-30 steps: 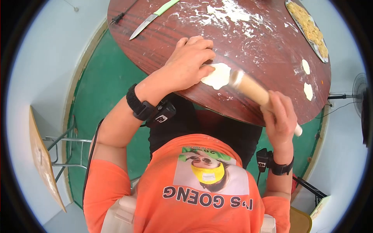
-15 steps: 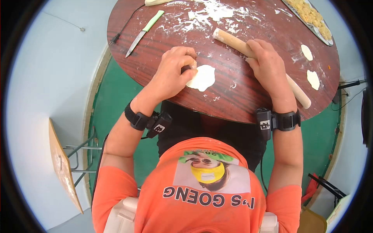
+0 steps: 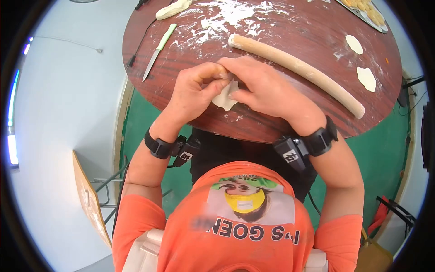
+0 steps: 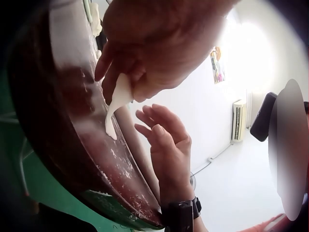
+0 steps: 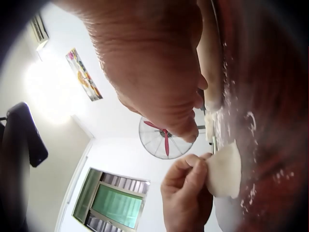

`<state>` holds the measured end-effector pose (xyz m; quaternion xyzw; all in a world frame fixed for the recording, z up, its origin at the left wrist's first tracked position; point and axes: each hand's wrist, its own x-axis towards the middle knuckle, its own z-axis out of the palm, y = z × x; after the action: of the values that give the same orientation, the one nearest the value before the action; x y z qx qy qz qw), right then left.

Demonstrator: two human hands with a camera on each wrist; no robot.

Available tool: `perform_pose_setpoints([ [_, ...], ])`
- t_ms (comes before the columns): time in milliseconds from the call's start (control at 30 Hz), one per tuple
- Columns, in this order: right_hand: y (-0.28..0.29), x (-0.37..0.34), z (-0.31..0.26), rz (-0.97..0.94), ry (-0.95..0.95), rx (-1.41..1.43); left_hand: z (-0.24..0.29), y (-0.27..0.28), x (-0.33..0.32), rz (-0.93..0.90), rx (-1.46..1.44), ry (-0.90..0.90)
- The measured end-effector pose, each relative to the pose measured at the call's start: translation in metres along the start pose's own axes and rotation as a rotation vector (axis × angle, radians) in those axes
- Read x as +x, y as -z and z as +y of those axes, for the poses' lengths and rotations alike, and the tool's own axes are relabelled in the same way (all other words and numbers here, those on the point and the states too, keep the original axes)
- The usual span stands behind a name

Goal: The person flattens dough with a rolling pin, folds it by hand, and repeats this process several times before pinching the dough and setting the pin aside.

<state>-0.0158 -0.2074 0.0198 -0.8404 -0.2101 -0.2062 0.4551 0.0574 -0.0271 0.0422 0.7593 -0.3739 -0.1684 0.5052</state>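
A thin white dough sheet (image 3: 225, 99) hangs from the left hand (image 3: 192, 88), pinched between thumb and curled fingers; the left wrist view shows the sheet (image 4: 120, 99) tilted up off the table. The right hand (image 3: 267, 88) is beside it, fingers extended over the sheet's far side and thumb near its right edge. In the right wrist view a gap separates the right hand (image 5: 149, 72) from the dough (image 5: 225, 171). Behind the hands, the rolling pin (image 3: 299, 70) lies on the table, held by neither hand.
Flour covers part of the round table (image 3: 199, 113). A green-handled knife (image 3: 158, 52) and a dough lump (image 3: 173, 9) lie left. Two dough pieces (image 3: 354, 44) (image 3: 366, 79) lie right, below a plate of food (image 3: 369, 13). A cord plug (image 3: 131, 60) rests near the left edge.
The right hand has let go of the rolling pin and moved left to the dough. The left hand has lifted part of the sheet. The pin now lies farther back.
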Motion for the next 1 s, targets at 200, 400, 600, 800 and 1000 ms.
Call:
perform_pose_setpoints([
  [200,0.007,0.0,-0.001,0.098,-0.131,0.114,0.011,-0.006,0.005,0.049,-0.103,-0.084],
  [400,0.047,-0.012,-0.013,0.108,-0.256,0.166,0.015,-0.015,-0.003,0.094,-0.154,-0.075],
  [600,0.171,-0.046,0.002,0.23,-0.575,-0.105,-0.002,-0.011,-0.039,0.159,0.285,-0.31],
  [800,0.259,-0.08,0.053,0.51,-0.87,-0.202,-0.017,-0.013,-0.058,0.198,0.406,-0.363],
  [1000,0.287,-0.122,0.096,0.534,-0.973,-1.016,-0.018,-0.018,-0.056,0.212,0.441,-0.41],
])
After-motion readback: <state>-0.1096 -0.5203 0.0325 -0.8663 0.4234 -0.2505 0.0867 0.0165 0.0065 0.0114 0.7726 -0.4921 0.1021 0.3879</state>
